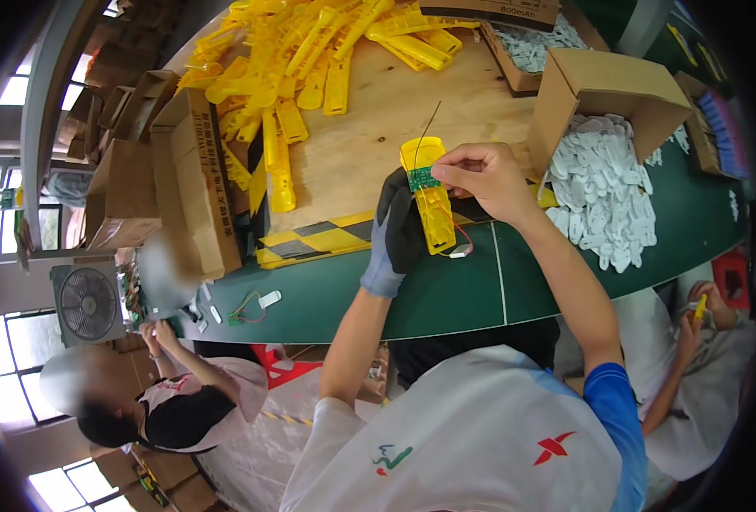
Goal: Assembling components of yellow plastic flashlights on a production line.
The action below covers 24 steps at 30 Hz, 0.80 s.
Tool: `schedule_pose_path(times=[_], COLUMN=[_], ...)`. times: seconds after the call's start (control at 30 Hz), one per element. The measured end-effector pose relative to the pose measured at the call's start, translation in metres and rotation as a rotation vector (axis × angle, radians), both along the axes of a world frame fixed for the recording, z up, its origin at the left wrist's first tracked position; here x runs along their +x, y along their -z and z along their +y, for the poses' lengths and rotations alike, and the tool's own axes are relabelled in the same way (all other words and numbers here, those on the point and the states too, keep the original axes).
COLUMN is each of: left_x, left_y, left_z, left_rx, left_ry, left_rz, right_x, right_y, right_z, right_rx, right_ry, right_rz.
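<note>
My left hand (397, 226), in a grey and black glove, grips a long yellow plastic housing (435, 224) by its left side. A small green circuit board (420, 178) lies across the housing's upper part, and a thin dark wire (429, 124) sticks up beyond it. My bare right hand (490, 177) is closed, thumb and finger pinched at the board's right edge. Below the housing, a small white block (461, 251) hangs close by a red wire, near the green table's edge.
Yellow housings (309, 51) are heaped on the plywood board (378, 136). At right, white plastic pieces (604, 188) spill from a cardboard box (617, 81). An open carton (192, 188) stands left. Co-workers sit at left (198, 397) and right (694, 384).
</note>
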<state>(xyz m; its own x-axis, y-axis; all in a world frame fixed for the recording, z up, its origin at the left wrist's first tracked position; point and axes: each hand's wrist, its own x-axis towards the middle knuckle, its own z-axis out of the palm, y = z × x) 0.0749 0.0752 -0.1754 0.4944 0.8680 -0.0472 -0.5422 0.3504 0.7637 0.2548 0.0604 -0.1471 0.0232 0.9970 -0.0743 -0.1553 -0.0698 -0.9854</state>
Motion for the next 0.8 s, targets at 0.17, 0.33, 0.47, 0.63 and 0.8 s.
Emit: schedule_pose_path(times=[0.17,0.33,0.47,0.63,0.8], left_x=[0.001,-0.002,-0.005,-0.003,-0.004], left_y=[0.005,0.003,0.003,0.008,0.005], left_z=[-0.005,-0.007,-0.004,-0.002,-0.002], left_rx=[-0.067,-0.086,-0.121,-0.133,-0.14], left_ry=[0.034,0.009,0.037,0.003,0.021], left_rz=[0.091,0.15,0.123,0.108,0.12], right_x=[0.002,0.012,0.005,-0.002,0.001], right_y=[0.018,0.024,0.024,0.023,0.028], right_z=[-0.01,-0.01,-0.01,-0.009,-0.008], right_rx=[-0.023,0.0,0.021,0.008,0.035], right_ry=[0.062,0.061,-0.006,0.037,0.07], right_rz=[0.006,0.026,0.002,-0.046,-0.067])
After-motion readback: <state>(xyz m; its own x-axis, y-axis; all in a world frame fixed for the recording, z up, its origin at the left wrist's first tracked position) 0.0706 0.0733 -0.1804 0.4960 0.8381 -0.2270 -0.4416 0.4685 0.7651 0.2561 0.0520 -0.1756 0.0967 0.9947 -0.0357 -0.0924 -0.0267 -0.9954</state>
